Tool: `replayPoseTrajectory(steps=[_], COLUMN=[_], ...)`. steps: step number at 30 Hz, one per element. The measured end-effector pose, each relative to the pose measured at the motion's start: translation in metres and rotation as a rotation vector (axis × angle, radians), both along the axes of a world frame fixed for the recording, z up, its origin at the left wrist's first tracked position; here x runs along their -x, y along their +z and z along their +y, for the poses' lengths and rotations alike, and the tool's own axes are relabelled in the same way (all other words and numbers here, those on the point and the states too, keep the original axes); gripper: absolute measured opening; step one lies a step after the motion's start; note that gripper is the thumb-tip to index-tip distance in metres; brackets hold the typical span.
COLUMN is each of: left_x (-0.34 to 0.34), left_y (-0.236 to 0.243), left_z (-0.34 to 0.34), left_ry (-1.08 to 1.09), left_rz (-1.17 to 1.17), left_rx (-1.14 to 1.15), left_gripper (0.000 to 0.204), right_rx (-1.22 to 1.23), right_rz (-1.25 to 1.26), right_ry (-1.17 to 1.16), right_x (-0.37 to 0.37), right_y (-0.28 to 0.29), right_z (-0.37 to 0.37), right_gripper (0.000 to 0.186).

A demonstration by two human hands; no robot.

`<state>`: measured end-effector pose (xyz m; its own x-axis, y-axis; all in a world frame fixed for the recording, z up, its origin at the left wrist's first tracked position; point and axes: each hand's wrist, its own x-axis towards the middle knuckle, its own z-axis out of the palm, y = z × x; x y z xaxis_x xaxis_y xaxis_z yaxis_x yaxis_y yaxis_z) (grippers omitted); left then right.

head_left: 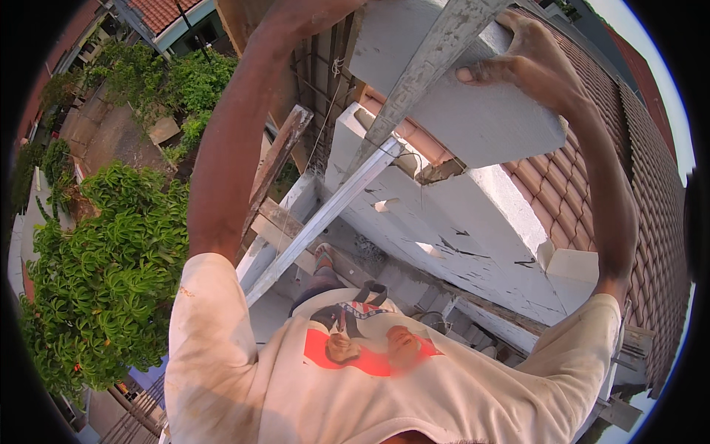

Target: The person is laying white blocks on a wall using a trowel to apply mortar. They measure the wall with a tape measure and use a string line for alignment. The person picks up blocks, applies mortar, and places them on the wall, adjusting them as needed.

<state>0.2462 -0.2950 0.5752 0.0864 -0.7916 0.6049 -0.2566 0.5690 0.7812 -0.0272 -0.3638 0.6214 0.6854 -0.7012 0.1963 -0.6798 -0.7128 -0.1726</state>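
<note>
The right hand (pixel 536 63) grasps a pale-grey, rectangular masonry block (pixel 488 126) below it; a long, dull-grey metal bar (pixel 429 70) crosses leftward of that hand. The left hand is out of view, its grip untellable. Probably stiff, bulky, chip-prone: best held by opposite edges.

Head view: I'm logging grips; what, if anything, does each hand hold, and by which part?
Right hand: the pale block, by its upper right edge. Left hand: out of frame; cannot tell.
</note>
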Motion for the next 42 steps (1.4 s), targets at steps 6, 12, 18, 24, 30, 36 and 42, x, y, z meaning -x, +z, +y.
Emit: replayPoseTrajectory(steps=[6,12,18,24,30,36,42], left_x=[0.007,-0.001,-0.001,-0.004,-0.001,0.001,0.001], left_y=[-0.007,-0.006,-0.009,-0.012,-0.002,-0.003,-0.004], left_z=[-0.004,-0.003,-0.005,-0.008,-0.003,-0.005,-0.003], left_ry=[0.058,0.161,0.015,0.172,0.254,0.266,0.282], left_rz=[0.001,-0.09,0.011,-0.08,-0.113,-0.099,-0.144], left_rx=[-0.011,-0.034,0.016,0.013,-0.047,-0.049,-0.008], left_gripper=[0.086,0.089,0.101,0.104,0.102,0.097,0.092], right_rx=[0.009,0.031,0.058,0.087,0.041,0.053,-0.049], right_rz=[0.023,0.025,-0.01,-0.05,0.022,0.069,0.077], right_ry=[0.049,0.107,0.167,0.253,0.058,0.085,0.052], right_x=[0.0,-0.002,-0.001,-0.008,0.005,0.0,-0.011], right_y=[0.006,0.005,0.003,0.007,-0.011,-0.01,-0.017], right_z=[0.008,0.004,-0.004,-0.003,-0.013,-0.011,0.004], right_gripper=[0.09,0.09,0.09,0.09,0.087,0.083,0.08])
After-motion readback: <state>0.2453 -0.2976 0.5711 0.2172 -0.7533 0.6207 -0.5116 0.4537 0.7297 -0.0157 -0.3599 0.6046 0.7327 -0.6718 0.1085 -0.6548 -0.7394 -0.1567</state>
